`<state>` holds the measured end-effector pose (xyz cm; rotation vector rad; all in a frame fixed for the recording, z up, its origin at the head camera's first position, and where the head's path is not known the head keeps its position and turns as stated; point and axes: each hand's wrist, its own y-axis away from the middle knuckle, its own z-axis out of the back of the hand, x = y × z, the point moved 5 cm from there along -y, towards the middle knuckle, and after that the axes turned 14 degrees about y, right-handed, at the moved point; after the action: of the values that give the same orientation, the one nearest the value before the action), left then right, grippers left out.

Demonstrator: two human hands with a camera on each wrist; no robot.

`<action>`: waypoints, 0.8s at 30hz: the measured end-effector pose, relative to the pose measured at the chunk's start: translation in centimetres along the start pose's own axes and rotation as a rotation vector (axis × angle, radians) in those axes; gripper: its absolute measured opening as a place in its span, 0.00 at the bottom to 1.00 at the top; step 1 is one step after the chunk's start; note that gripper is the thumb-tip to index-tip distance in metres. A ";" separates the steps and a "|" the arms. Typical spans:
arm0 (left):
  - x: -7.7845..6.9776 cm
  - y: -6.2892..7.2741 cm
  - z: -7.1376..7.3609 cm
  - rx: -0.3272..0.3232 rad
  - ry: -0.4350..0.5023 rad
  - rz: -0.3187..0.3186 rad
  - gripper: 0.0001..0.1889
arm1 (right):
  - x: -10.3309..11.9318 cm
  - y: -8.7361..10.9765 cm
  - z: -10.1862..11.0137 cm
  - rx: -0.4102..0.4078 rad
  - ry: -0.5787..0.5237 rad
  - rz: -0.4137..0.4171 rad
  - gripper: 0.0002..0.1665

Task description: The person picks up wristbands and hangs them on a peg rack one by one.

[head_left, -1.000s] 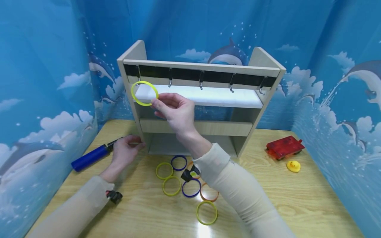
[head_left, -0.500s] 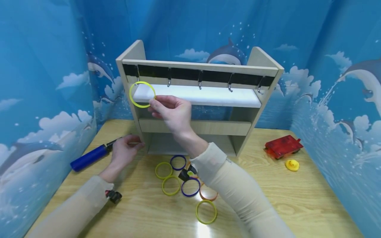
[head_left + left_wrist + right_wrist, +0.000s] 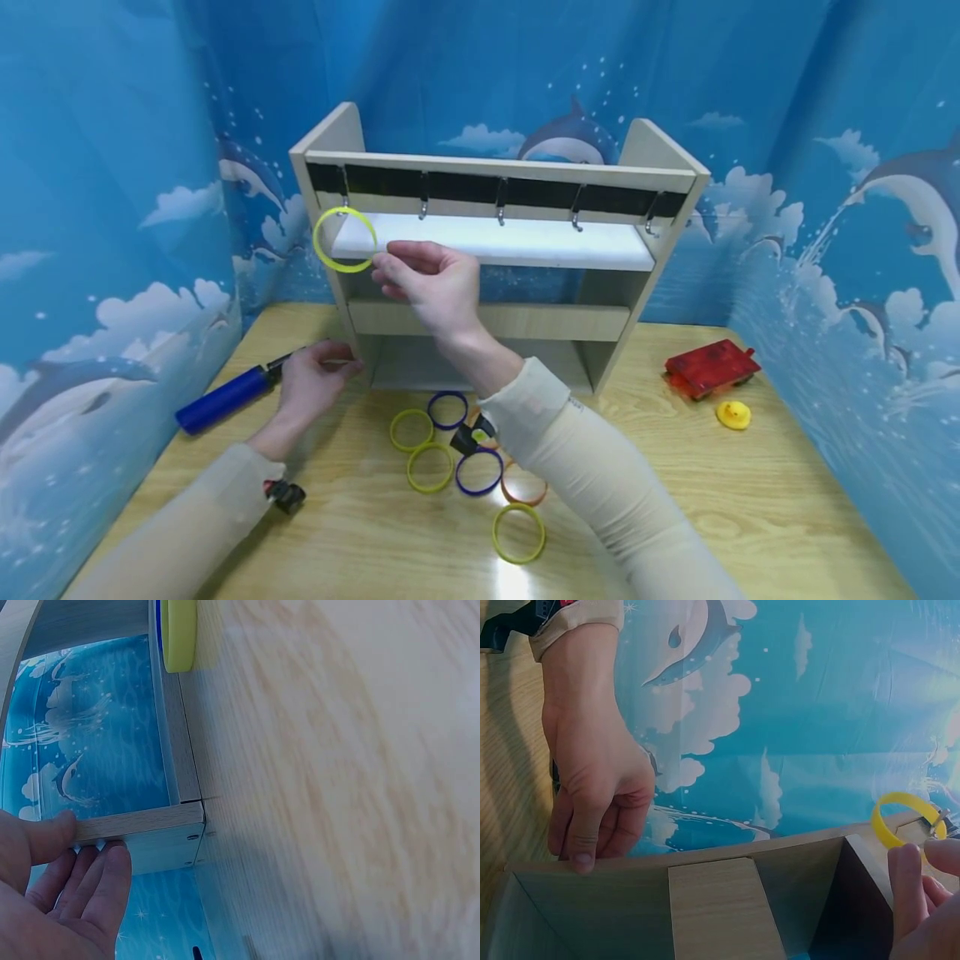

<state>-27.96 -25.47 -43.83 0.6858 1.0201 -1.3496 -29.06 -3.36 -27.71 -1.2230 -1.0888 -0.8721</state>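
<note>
A yellow ring [image 3: 345, 240] hangs from the leftmost hook [image 3: 344, 200] on the front of a wooden shelf [image 3: 487, 321]. My right hand [image 3: 438, 283] is just right of the ring, its thumb and index fingertips parted at the ring's edge. In the right wrist view the ring [image 3: 889, 819] is looped at the hook, with the right fingertips [image 3: 904, 859] close below it. Low down, my left hand [image 3: 315, 379] grips the front edge of the shelf's left side panel, thumb on one face and fingers on the other [image 3: 112, 870].
Several yellow, blue and orange rings [image 3: 431, 467] lie on the table before the shelf. A blue cylinder with a black end [image 3: 225, 402] lies at left. A red toy cart [image 3: 711, 369] and yellow duck [image 3: 733, 415] are at right. More hooks [image 3: 501, 204] line the black strip.
The yellow ring has shifted slightly left, away from the right fingertips, which have parted from their pinch on it. The left hand keeps its grip on the shelf.
</note>
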 end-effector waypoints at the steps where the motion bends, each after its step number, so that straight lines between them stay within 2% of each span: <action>1: 0.0 0.0 0.0 0.000 -0.001 0.005 0.14 | 0.0 0.0 0.1 0.001 0.001 0.000 0.16; 7: -0.1 -0.1 -0.1 0.005 -0.015 0.004 0.14 | 0.3 0.5 0.9 0.017 0.018 0.031 0.17; 13: -0.2 0.0 0.0 0.004 -0.019 -0.024 0.12 | 0.5 1.9 3.2 0.048 0.078 0.121 0.15; 16: -0.2 0.0 0.0 0.003 -0.002 -0.036 0.11 | 0.0 3.0 5.3 0.068 0.147 0.164 0.13; 19: -0.2 0.0 0.0 0.001 0.011 -0.042 0.11 | -1.0 4.2 7.8 0.090 0.233 0.167 0.13; 24: -0.3 -0.1 0.0 0.001 0.006 -0.034 0.12 | -3.7 6.3 12.7 0.091 0.391 0.070 0.14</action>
<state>-28.00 -25.37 -43.58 0.6762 1.0399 -1.3786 -26.24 10.03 -32.97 -0.9582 -0.7572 -0.9489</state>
